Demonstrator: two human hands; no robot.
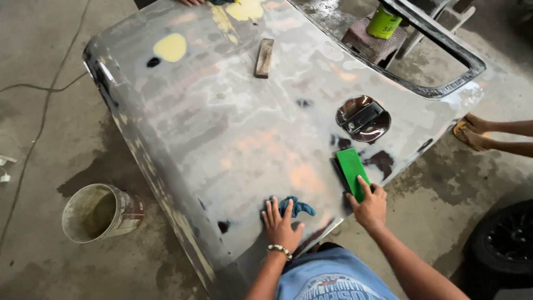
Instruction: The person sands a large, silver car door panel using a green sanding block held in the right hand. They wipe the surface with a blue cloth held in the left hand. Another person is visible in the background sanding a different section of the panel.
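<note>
Head view: sanded car door panel [233, 128] is laid over stained concrete floor [50, 111]. Near its bottom edge, blue rag [297, 206] is pressed under flat left hand [280, 225]; green sanding block [352, 169] is gripped by right hand [369, 206]. Bucket [100, 212] sits w/ floor at left.

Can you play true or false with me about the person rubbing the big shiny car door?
1. The right hand holds a green sanding block. True.
2. The left hand presses on a red sponge. False: it rests on a blue rag.
3. A wooden block lies on the car door. True.
4. The bucket stands on the door. False: it stands on the floor beside the door.
5. Someone's feet show at the right. True.
</note>
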